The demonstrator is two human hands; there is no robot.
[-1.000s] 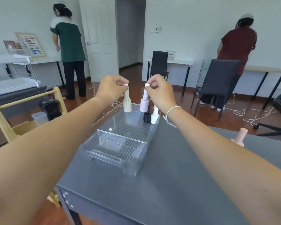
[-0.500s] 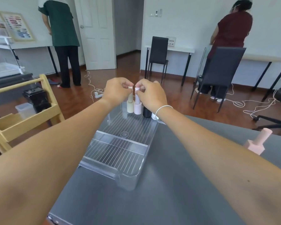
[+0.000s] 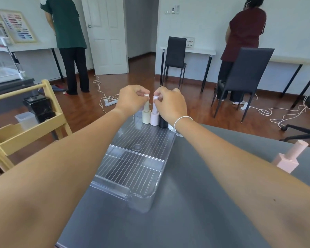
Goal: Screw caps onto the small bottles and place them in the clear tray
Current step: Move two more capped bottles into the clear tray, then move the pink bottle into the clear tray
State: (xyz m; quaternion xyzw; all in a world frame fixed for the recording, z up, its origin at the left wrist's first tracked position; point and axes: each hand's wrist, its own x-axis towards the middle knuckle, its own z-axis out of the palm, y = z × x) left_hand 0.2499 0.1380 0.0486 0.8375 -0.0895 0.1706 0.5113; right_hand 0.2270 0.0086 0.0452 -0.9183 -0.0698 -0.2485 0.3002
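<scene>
- Cream bottle (image 3: 146, 116): upright at far end of clear tray (image 3: 132, 176); left hand (image 3: 131, 101) pinches its cap.
- Pale pink bottle (image 3: 154, 117): touching beside it; right hand (image 3: 170, 104) pinches its cap.

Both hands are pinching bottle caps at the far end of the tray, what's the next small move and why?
Probably let go and lift both hands away. The cream bottle under the left hand and the pale pink bottle under the right hand already stand upright, capped, on the clear tray floor.
</scene>
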